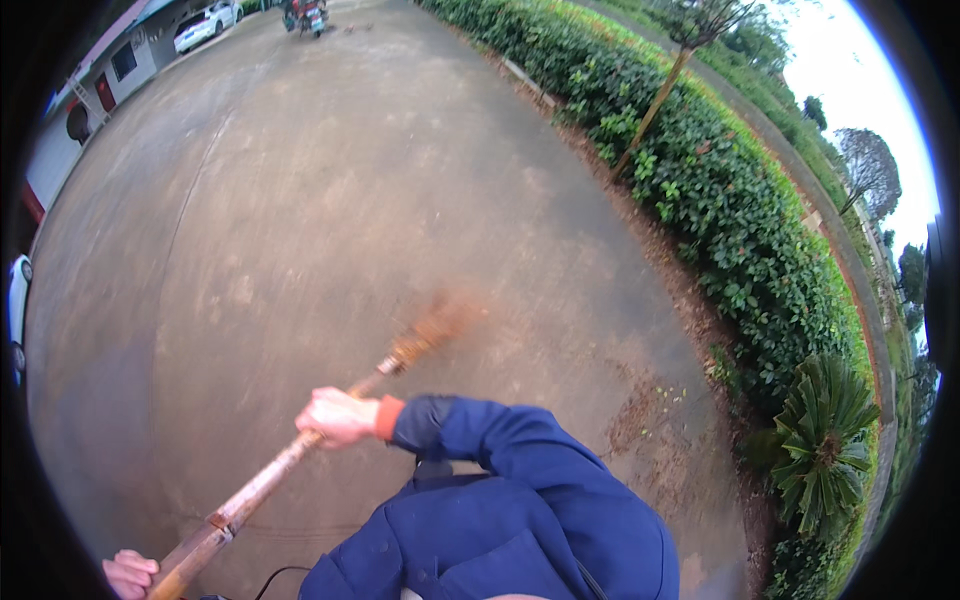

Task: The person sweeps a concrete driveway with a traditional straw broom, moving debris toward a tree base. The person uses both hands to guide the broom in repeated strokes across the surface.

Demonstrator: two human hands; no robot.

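Note:
A long broom with a bamboo-like handle (pixel 259 484) runs from the lower left up towards the middle of the view. My right hand (pixel 341 418), below an orange cuff and a dark blue sleeve, is wrapped around the handle nearer the broom head. At the bottom left rim, my left hand (pixel 129 576) grips the upper part of the same handle; only its fingers show. The brown bristle head (pixel 442 322) is blurred over the concrete ground (pixel 360 187). To its right lies a scatter of soil and leaf litter (pixel 645 412).
A clipped green hedge (pixel 750 262) borders the concrete on the right, with a thin tree trunk (pixel 652 112) and a cycad-like plant (pixel 825 450). Far off stand a motorcycle (pixel 305 16), a white car (pixel 208 25) and a building with a leaning ladder (pixel 88 99). Another white car (pixel 18 307) is at the left rim.

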